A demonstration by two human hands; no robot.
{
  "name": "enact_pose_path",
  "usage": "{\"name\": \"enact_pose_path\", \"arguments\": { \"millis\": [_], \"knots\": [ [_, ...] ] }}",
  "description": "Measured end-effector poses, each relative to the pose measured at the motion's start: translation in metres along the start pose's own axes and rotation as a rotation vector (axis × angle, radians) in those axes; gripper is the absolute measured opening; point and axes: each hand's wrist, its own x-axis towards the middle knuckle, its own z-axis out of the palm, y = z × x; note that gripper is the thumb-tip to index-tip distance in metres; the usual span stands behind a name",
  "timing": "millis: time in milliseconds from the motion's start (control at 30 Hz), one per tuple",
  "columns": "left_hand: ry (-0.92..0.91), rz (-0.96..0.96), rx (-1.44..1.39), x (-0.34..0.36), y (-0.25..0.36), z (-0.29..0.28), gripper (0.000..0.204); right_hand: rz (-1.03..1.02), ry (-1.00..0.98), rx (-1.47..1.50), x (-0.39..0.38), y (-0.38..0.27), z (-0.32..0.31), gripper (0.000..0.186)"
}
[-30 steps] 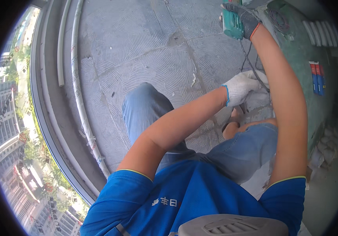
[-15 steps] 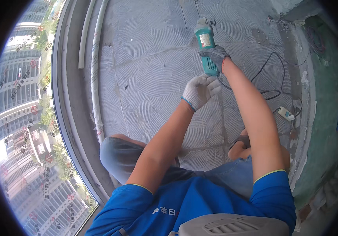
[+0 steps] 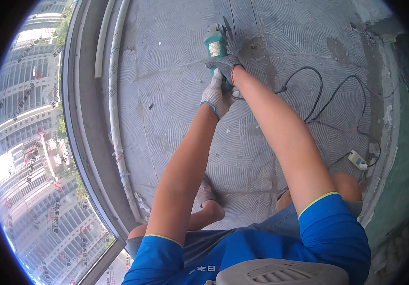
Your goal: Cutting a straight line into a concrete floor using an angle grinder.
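Note:
A teal angle grinder (image 3: pixel 215 46) with a grey metal head is held out in front of me above the floor. Its cutting disc (image 3: pixel 227 27) stands edge-on at the right of the head. Wrapped round the middle of its body is my right hand (image 3: pixel 225 65), in a dark grey glove with a red cuff. Just behind, my left hand (image 3: pixel 215 97), in a white knit glove with a blue cuff, closes on the rear end, thumb along the casing. The fingers under the tool are mostly hidden.
The grinder's black cord (image 3: pixel 319 78) loops over the ridged grey floor (image 3: pixel 180 123) to a white socket block (image 3: pixel 357 160) at the right. Long white pipes (image 3: pixel 114 95) lie along the window (image 3: pixel 38 142) at the left. A green wall (image 3: pixel 394 190) rises at the right.
The grinder has moved left with my right hand. My left hand, open below it before, has closed on its rear end. The cutting disc now shows edge-on, and the cord trails farther left.

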Motion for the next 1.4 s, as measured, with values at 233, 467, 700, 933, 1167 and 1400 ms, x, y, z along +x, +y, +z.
{"name": "enact_pose_path", "arguments": {
  "millis": [233,467,700,933,1167,1400],
  "knots": [
    [0.03,-0.025,0.006,0.024,0.004,0.003,0.04,0.096,-0.046,0.22,0.025,0.001,-0.008,0.049],
    [0.129,0.0,0.012,0.03,0.005,0.011,0.039,0.037,-0.077,0.139,0.029,0.001,-0.009,0.051],
    [0.177,-0.057,0.087,0.035,0.006,0.004,0.041,0.041,-0.136,0.167,0.015,-0.004,-0.013,0.051],
    [0.122,-0.083,0.101,0.031,0.004,0.005,0.037,-0.009,-0.062,0.343,0.022,0.01,-0.005,0.056],
    [0.197,-0.094,0.1,0.028,-0.003,0.006,0.035,-0.009,-0.099,0.271,0.04,0.036,-0.005,0.049],
    [0.206,-0.081,0.13,0.022,-0.007,-0.003,0.034,-0.008,-0.09,0.256,0.018,0.034,-0.001,0.047]
  ]
}}
